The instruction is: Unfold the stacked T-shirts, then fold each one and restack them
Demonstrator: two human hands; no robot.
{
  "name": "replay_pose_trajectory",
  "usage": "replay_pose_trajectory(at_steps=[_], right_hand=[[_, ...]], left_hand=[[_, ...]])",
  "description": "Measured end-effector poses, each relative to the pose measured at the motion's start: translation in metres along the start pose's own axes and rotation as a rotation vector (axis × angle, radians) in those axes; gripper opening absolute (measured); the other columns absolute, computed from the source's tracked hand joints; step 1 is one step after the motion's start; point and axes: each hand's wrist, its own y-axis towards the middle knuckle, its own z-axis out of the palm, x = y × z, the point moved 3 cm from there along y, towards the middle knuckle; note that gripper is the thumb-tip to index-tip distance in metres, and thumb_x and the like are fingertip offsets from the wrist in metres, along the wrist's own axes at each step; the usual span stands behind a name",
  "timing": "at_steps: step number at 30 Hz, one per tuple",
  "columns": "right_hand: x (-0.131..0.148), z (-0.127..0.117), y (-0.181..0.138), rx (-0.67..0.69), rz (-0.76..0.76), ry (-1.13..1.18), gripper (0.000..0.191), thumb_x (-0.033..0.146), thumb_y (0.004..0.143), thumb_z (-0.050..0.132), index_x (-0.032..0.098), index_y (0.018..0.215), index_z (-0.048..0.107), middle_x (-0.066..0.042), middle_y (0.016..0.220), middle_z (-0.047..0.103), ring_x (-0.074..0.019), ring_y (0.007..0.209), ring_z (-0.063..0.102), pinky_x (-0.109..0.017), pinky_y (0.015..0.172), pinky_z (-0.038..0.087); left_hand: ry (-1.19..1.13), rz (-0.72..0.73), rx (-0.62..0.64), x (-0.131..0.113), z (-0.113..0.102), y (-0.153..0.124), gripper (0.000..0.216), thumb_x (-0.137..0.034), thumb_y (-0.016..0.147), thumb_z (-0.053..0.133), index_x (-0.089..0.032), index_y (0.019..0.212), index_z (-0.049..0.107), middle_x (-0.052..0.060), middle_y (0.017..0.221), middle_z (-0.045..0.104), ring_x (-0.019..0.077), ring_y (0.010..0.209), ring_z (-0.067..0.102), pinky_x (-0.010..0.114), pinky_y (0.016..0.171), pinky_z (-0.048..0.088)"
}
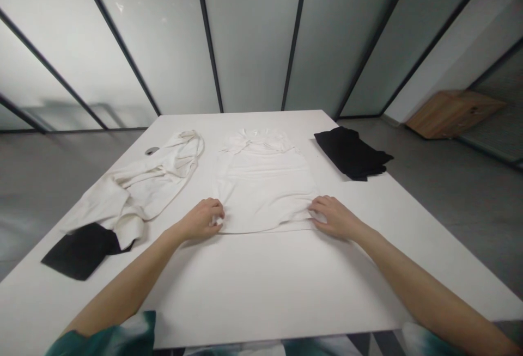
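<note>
Along the middle of the white counter (pixel 286 285) lies a white garment (pixel 265 187), spread out with its straight hem toward the person and its gathered neck end toward the far edge. Open room runs from the hem to the near edge; another bare stretch separates the garment from a stack of black cloth (pixel 351 152) on the right, which reaches the counter's right edge. On the left, a narrower gap parts it from a second white garment (pixel 155 176), rumpled and stretching diagonally close to the left edge. The left hand (pixel 202 217) rests at the left corner of the hem, fingers curled inward; the right hand (pixel 333 217) mirrors it at the right corner, thumb below and fingers bent over creased fabric. Both forearms angle in from the near side, well apart. Each hand's fingers are partly closed at the cloth, but whether they pinch it cannot be told. A piece of black cloth (pixel 79 252) lies partly under the second garment's near end, and a small grey object (pixel 152 151) sits beside its far part. Past the counter, a wooden cabinet (pixel 453 112) stands on the floor (pixel 457 203), its contents hidden.
</note>
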Motion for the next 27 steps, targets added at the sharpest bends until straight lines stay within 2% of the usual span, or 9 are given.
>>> replay_pose_trajectory(at_steps=[3,6,9,12,15,19,22,24,27], right_hand=[[-0.002,0.002,-0.003,-0.008,0.015,-0.029,0.025,0.015,0.083,0.048,0.018,0.096,0.07,-0.012,0.098,0.069,-0.0252,0.093,0.062,-0.038,0.084,0.044],[-0.005,-0.002,-0.007,-0.056,0.034,0.003,0.024,0.015,0.083,0.046,0.019,0.087,0.069,-0.01,0.09,0.071,-0.0242,0.088,0.064,-0.037,0.081,0.045],[-0.005,-0.011,-0.014,-0.079,0.049,0.108,0.02,0.018,0.081,0.049,0.02,0.083,0.069,-0.008,0.086,0.072,-0.0241,0.086,0.065,-0.036,0.081,0.046],[-0.006,-0.018,-0.021,-0.005,0.092,0.288,0.018,0.028,0.082,0.053,0.021,0.081,0.07,-0.007,0.084,0.073,-0.0237,0.082,0.065,-0.035,0.078,0.048],[-0.017,-0.022,-0.019,-0.076,0.249,0.385,0.028,0.04,0.087,0.051,0.021,0.089,0.071,-0.008,0.092,0.073,-0.0238,0.085,0.066,-0.032,0.072,0.049],[-0.042,-0.011,-0.006,-0.166,0.52,0.217,0.033,0.039,0.09,0.049,0.018,0.101,0.071,-0.013,0.104,0.071,-0.0253,0.093,0.065,-0.033,0.076,0.049],[-0.049,0.004,0.003,-0.126,0.602,0.013,0.037,0.042,0.089,0.053,0.014,0.107,0.07,-0.018,0.113,0.067,-0.0301,0.106,0.061,-0.038,0.09,0.046],[-0.047,0.009,0.005,-0.106,0.608,-0.072,0.038,0.043,0.089,0.054,0.013,0.107,0.07,-0.019,0.114,0.065,-0.0318,0.109,0.059,-0.04,0.093,0.043],[-0.04,0.01,0.003,-0.019,0.588,-0.101,0.032,0.038,0.092,0.049,0.014,0.095,0.07,-0.017,0.105,0.066,-0.0287,0.102,0.06,-0.036,0.09,0.043]], left_hand=[[-0.003,-0.012,-0.051,-0.001,-0.006,-0.006,0.011,-0.019,0.08,0.052,-0.019,0.083,0.062,0.007,0.091,0.064,0.0208,0.087,0.059,0.033,0.083,0.044],[0.007,-0.069,-0.043,-0.001,-0.011,-0.015,0.009,-0.02,0.078,0.05,-0.019,0.078,0.06,0.006,0.083,0.065,0.0202,0.081,0.059,0.032,0.08,0.044],[0.007,-0.171,0.042,0.004,-0.015,-0.027,0.009,-0.021,0.076,0.051,-0.02,0.075,0.059,0.004,0.079,0.067,0.0198,0.076,0.06,0.032,0.077,0.043],[-0.039,-0.278,0.184,0.01,-0.017,-0.038,0.009,-0.026,0.076,0.052,-0.021,0.073,0.059,0.003,0.074,0.067,0.0193,0.07,0.06,0.03,0.069,0.042],[-0.061,-0.371,0.136,0.018,-0.023,-0.035,0.02,-0.038,0.081,0.051,-0.021,0.078,0.061,0.004,0.075,0.068,0.0204,0.07,0.062,0.03,0.067,0.043],[0.022,-0.504,-0.07,0.028,-0.021,-0.012,0.04,-0.048,0.086,0.045,-0.018,0.104,0.064,0.011,0.099,0.071,0.0254,0.09,0.067,0.034,0.079,0.048],[0.11,-0.502,-0.149,0.03,-0.004,0.009,0.056,-0.048,0.089,0.043,-0.013,0.131,0.055,0.018,0.134,0.059,0.0297,0.123,0.056,0.04,0.101,0.043],[0.183,-0.491,-0.142,0.03,0.011,0.017,0.063,-0.05,0.092,0.039,-0.013,0.143,0.045,0.018,0.151,0.044,0.0311,0.139,0.041,0.044,0.11,0.035],[0.259,-0.495,-0.069,0.029,0.026,0.02,0.067,-0.053,0.093,0.037,-0.016,0.149,0.038,0.016,0.16,0.032,0.0314,0.147,0.028,0.046,0.115,0.028]])
